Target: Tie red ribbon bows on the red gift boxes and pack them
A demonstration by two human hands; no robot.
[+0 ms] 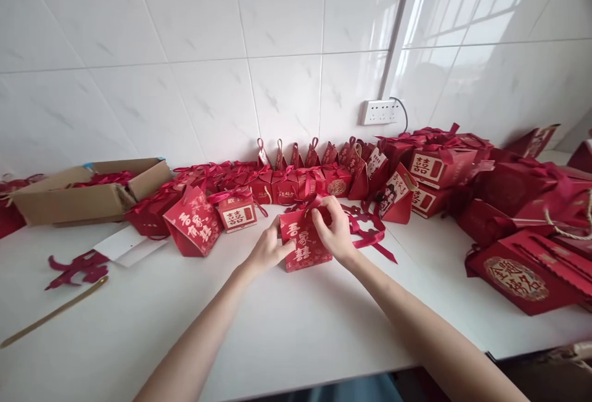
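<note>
A small red gift box [303, 243] with white characters stands on the white table [296, 322] in front of me. My left hand [267, 249] grips its left side, fingers closed against it. My right hand [333, 229] is at the box's top right, fingers pinched on the red ribbon [365, 232] that trails off to the right.
Many more red gift boxes [296, 183] line the tiled wall, with larger red boxes [518, 272] piled at the right. An open cardboard box [87, 192] lies at the left, beside a red paper cutout [76, 266], a white card [123, 245] and a gold strip [53, 312]. A wall socket [378, 111] sits above.
</note>
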